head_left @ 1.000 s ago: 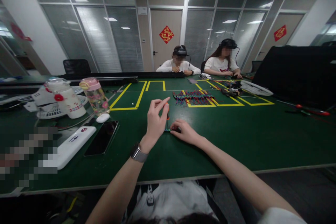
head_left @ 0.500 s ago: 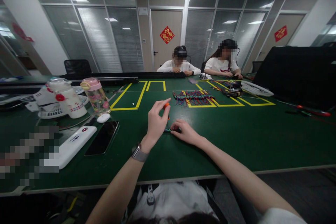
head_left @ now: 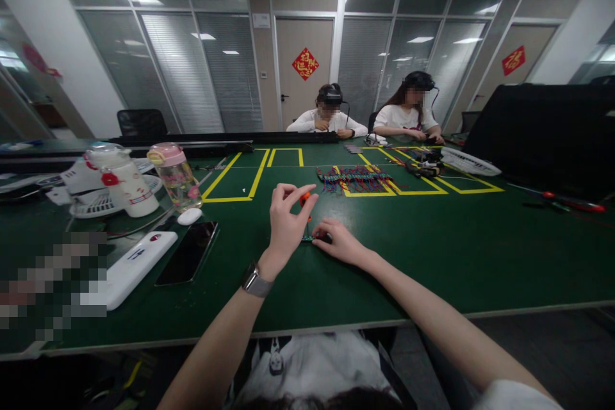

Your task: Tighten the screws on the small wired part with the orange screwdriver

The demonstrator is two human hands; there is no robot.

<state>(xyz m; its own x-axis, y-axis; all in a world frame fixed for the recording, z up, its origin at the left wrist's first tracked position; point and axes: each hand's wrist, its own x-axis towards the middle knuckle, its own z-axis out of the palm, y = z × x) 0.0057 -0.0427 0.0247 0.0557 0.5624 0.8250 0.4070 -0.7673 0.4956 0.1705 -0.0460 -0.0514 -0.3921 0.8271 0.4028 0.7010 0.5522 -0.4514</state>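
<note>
My left hand [head_left: 288,218] is around the orange handle of a small screwdriver [head_left: 306,200], thumb at its near side and index finger stretched out above it. The thin shaft stands upright, its lower end at a small green circuit board [head_left: 307,239] on the table. My right hand [head_left: 339,240] rests on the table with its fingertips closed on the board's right edge. Something dark shows under those fingers, too small to name. Beyond my hands lies a row of small boards with red and blue wires [head_left: 358,177].
On the left are a black phone [head_left: 187,254], a white power bank [head_left: 137,269], a white oval case [head_left: 189,216] and two bottles, one with a pink lid [head_left: 173,173]. A red-handled tool [head_left: 583,206] lies far right. Two people sit across the green table [head_left: 432,269].
My left index finger and thumb have spread wider around the screwdriver handle, so more orange shows. The right hand and the board have stayed in place.
</note>
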